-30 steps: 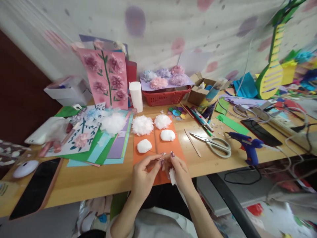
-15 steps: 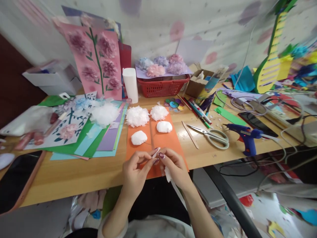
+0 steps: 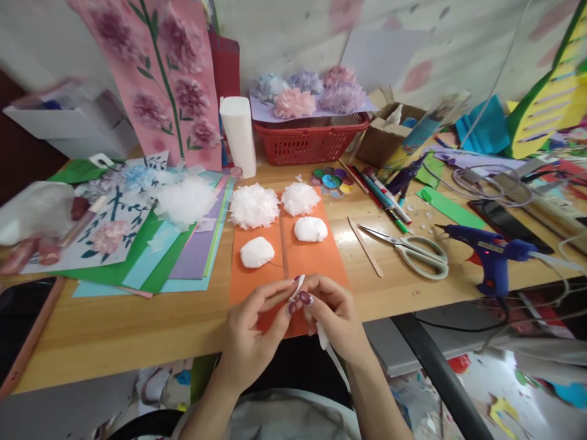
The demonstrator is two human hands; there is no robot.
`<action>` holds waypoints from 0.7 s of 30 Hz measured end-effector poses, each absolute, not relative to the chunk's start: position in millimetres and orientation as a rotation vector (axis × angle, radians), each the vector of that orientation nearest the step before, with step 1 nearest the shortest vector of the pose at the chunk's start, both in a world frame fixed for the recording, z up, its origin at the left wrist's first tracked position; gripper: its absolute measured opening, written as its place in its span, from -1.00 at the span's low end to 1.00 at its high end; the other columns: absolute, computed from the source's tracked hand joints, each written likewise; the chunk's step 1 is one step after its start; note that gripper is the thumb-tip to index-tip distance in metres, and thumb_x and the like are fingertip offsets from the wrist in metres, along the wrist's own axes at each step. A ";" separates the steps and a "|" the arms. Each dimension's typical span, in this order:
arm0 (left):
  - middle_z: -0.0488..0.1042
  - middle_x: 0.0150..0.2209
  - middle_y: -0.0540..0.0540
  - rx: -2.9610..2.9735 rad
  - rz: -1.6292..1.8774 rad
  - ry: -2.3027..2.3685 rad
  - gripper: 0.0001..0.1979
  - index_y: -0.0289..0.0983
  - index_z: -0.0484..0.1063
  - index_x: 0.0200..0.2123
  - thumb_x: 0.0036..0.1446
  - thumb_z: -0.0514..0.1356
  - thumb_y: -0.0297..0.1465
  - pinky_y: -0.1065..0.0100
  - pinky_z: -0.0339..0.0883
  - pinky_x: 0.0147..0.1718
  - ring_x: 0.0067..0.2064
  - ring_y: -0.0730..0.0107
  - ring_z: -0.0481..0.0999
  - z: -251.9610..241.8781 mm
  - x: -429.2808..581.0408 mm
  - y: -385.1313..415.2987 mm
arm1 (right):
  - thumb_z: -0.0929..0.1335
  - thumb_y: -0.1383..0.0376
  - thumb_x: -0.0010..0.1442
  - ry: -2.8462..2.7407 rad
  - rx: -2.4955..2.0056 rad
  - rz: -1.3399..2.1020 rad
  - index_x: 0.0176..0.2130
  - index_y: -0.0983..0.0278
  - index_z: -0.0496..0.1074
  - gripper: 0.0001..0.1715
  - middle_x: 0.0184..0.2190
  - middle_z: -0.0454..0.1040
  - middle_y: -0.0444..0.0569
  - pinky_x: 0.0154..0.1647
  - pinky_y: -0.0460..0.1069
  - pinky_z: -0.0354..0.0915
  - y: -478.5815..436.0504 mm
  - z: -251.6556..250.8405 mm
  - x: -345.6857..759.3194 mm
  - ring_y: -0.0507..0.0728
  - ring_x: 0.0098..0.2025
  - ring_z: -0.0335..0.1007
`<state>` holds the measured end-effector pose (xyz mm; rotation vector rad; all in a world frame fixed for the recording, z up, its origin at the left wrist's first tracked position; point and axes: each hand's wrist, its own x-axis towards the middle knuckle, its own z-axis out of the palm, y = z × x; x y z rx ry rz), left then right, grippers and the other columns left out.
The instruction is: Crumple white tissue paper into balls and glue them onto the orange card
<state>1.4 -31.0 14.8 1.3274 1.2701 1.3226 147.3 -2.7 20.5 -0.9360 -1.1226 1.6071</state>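
Note:
Both hands meet over the near part of an orange sheet, pinching a piece of white tissue paper. The fingertips of my left hand grip one side of it; my right hand grips the other, with a white end hanging below its fingers. On the sheet beyond them lie two smooth white wads, one at left and one at right. Two ruffled white pompoms, a larger one and a smaller one, sit at its far end.
To the right lie a wooden stick, scissors, markers and a blue glue gun. A red basket and a white roll stand behind. Coloured papers and white fluff are at left.
The camera view has shifted downward and closer to the table. Both hands still pinch the white tissue, which now stands slightly more upright between the fingertips.

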 end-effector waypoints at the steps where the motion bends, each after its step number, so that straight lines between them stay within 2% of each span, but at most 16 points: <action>1: 0.67 -0.10 -0.09 1.291 1.327 1.288 -0.83 -0.18 0.53 -0.12 0.21 0.26 -0.38 0.38 0.52 -0.06 -0.07 0.27 0.66 15.3 2.0 -31.1 | 0.44 0.06 0.21 -1.114 -0.941 1.610 -0.39 0.26 0.44 -0.67 -0.51 0.43 -0.15 -0.63 -0.15 0.20 -3.0 20.2 147.3 -0.07 -0.64 0.16; 5: 0.69 -0.24 -0.05 1.252 1.303 1.324 -0.97 -0.19 0.51 -0.28 0.18 0.28 -0.38 0.43 0.53 -0.19 -0.18 0.30 0.69 14.3 0.2 -29.4 | 0.43 0.09 0.23 -1.115 -0.942 1.620 -0.38 0.25 0.45 -0.71 -0.55 0.40 -0.18 -0.62 -0.14 0.26 -4.1 20.1 147.6 -0.06 -0.65 0.19; 8: 0.68 -0.30 -0.06 1.232 1.290 1.328 -0.95 -0.19 0.49 -0.32 0.18 0.28 -0.35 0.42 0.54 -0.22 -0.21 0.27 0.69 11.7 -2.4 -29.3 | 0.41 0.14 0.26 -1.130 -0.929 1.636 -0.34 0.26 0.50 -0.76 -0.55 0.41 -0.18 -0.60 -0.15 0.28 -4.9 20.6 147.8 -0.06 -0.63 0.23; 14: 0.69 -0.23 -0.07 1.321 1.303 1.265 -0.98 -0.19 0.45 -0.28 0.24 0.22 -0.41 0.40 0.54 -0.10 -0.06 0.24 0.66 7.5 -3.6 -31.8 | 0.42 0.11 0.25 -1.103 -0.902 1.624 -0.37 0.25 0.47 -0.73 -0.66 0.32 -0.23 -0.61 -0.16 0.27 -3.8 20.1 147.2 -0.05 -0.65 0.19; 21: 0.68 -0.12 -0.01 1.323 1.331 1.203 -0.90 -0.14 0.40 -0.29 0.23 0.24 -0.47 0.46 0.52 -0.08 -0.04 0.32 0.65 9.9 -1.0 -31.4 | 0.41 0.14 0.27 -1.096 -0.926 1.641 -0.37 0.26 0.47 -0.74 -0.64 0.31 -0.24 -0.62 -0.17 0.22 -4.5 16.6 148.0 -0.07 -0.66 0.19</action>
